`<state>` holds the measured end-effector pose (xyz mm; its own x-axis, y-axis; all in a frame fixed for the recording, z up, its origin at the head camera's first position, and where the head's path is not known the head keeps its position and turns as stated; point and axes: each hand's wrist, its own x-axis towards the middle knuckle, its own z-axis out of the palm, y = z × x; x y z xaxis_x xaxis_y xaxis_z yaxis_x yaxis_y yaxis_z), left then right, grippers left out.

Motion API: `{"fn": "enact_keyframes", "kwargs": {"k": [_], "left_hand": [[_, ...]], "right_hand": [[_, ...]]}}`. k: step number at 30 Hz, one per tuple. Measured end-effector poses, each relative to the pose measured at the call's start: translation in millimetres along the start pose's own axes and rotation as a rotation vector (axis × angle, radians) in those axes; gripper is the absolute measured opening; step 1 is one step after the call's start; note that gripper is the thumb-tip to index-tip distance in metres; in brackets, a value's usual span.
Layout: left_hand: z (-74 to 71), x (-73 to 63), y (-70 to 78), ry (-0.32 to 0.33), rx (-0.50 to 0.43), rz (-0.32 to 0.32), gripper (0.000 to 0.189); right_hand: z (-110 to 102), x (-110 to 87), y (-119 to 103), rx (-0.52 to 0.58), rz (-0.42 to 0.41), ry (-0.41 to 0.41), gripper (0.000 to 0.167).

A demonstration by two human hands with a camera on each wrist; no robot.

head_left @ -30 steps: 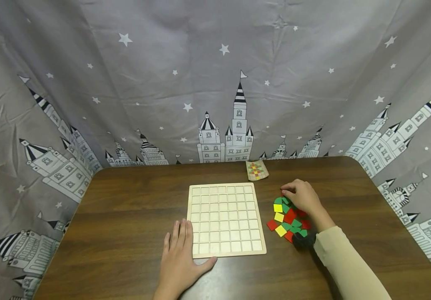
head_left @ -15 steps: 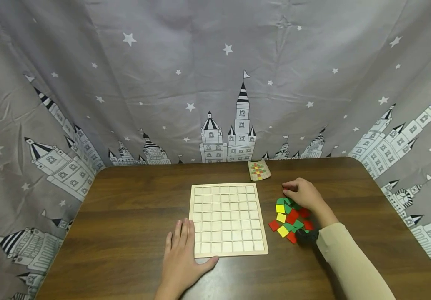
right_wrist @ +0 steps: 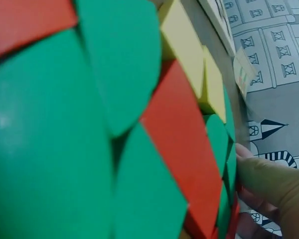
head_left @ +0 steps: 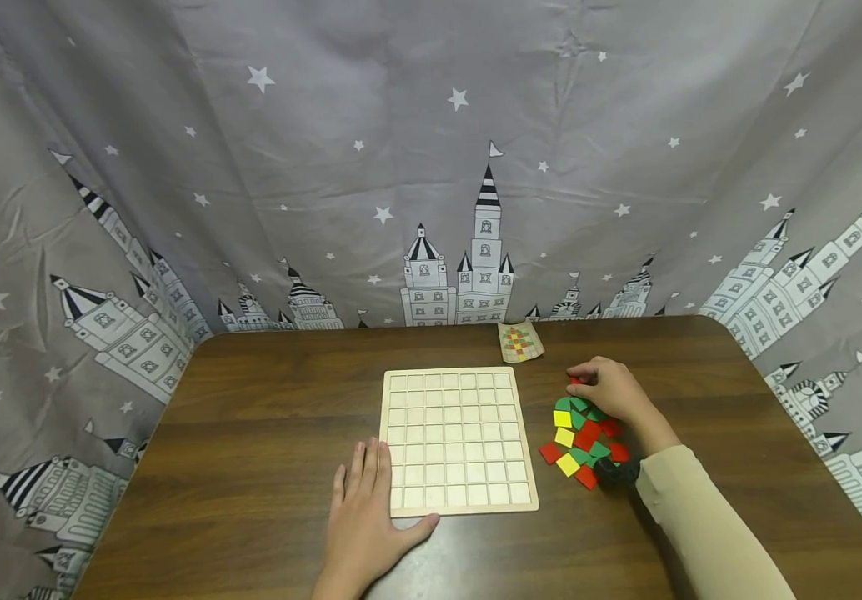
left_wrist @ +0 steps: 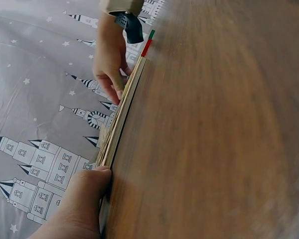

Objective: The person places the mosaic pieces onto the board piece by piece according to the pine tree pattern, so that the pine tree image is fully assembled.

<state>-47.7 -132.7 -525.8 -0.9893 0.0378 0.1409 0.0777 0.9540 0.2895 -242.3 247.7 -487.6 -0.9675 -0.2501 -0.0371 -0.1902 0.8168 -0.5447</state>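
A square wooden grid board (head_left: 459, 440) lies on the table. My left hand (head_left: 362, 517) rests at its near left corner, fingers straight along the left edge and thumb at the front edge, as the left wrist view also shows. To the right of the board is a loose pile of red, yellow and green tiles (head_left: 588, 435), some square, some with rounded sides. My right hand (head_left: 615, 392) is at the far end of the pile, pinching a red tile (head_left: 574, 381) between thumb and fingers. Its fingertips are partly hidden behind tiles in the right wrist view.
A small pattern card (head_left: 520, 342) with coloured squares lies at the table's back edge, beyond the board. The brown wooden table (head_left: 251, 433) reaches back to a grey curtain (head_left: 326, 208) printed with castles and stars.
The head view has shifted slightly. More of the red tile shows at my right fingertips; that hand stays over the pile's far end. My left hand keeps its place on the board.
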Motion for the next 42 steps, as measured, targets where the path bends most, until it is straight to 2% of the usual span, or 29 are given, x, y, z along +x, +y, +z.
{"fn": "enact_keyframes", "kwargs": {"k": [8,17,24,33,42], "left_hand": [[-0.3,-0.7,0.0,0.000,-0.008,-0.001,0.124],[-0.6,-1.1,-0.4,0.002,-0.010,-0.001,0.123],[0.1,-1.0,-0.9,-0.003,-0.006,0.001,0.123],[3.0,-1.4,-1.5,0.052,-0.003,0.024,0.123],[3.9,-1.4,-2.3,0.080,0.003,0.033,0.123]], "right_hand": [[3.7,-0.4,-0.5,-0.030,-0.040,0.040,0.027],[1.1,-0.9,-3.2,-0.110,-0.015,0.031,0.026],[1.0,-1.1,-3.2,-0.083,-0.036,0.022,0.025],[-3.0,-2.2,0.5,-0.023,-0.071,-0.042,0.036],[-1.3,-2.0,1.1,-0.091,-0.129,-0.005,0.026]]}}
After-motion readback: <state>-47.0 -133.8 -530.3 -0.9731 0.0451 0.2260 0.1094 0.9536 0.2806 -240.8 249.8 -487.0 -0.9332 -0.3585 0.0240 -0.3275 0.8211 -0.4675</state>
